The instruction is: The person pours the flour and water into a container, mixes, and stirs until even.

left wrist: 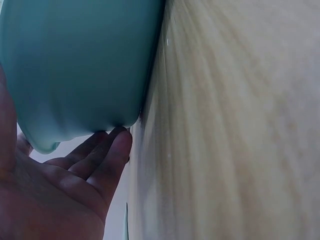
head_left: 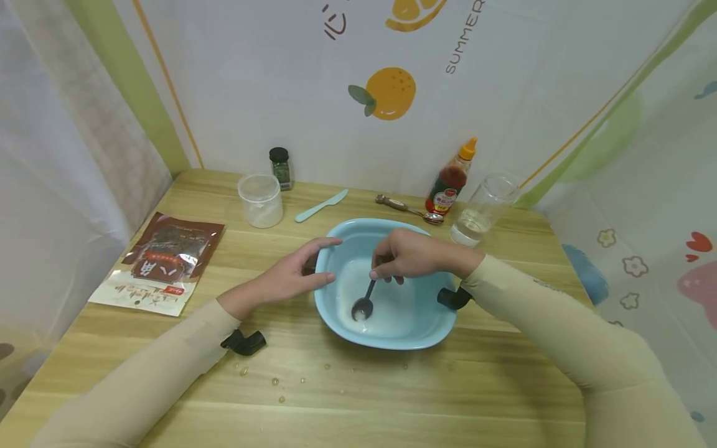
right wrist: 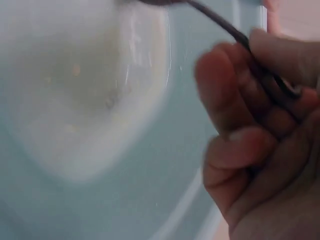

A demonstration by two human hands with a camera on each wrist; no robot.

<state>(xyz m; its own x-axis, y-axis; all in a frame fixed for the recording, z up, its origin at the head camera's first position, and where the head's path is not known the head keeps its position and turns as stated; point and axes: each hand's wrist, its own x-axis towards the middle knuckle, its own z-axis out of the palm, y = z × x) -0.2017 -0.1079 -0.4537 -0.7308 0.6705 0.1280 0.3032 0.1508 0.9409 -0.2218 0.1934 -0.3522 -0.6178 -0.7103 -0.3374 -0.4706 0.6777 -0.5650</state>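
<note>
A light blue plastic basin (head_left: pixel 386 341) holds a cloudy whitish liquid (head_left: pixel 394 308). At its left side my left hand (head_left: pixel 288 270) steadies it, thumb over the rim and several fingers (left wrist: pixel 102 157) against the outer wall in the left wrist view. Above the basin, my right hand (head_left: pixel 406 254) pinches the thin handle of a dark spoon (head_left: pixel 363 306) between thumb and fingers. The spoon's bowl dips into the liquid toward the left of the basin. In the right wrist view the handle (right wrist: pixel 217 19) runs back under the thumb into the curled fingers.
Behind the basin lie a metal spoon (head_left: pixel 411 209) and a pale green plastic knife (head_left: pixel 322 205). A ketchup bottle (head_left: pixel 448 183) and a glass (head_left: pixel 484 208) of clear liquid stand right; a clear tub (head_left: pixel 262 202), spice jar (head_left: pixel 281 168) and brown-white packet (head_left: pixel 162 264) are left. Drops dot the front table.
</note>
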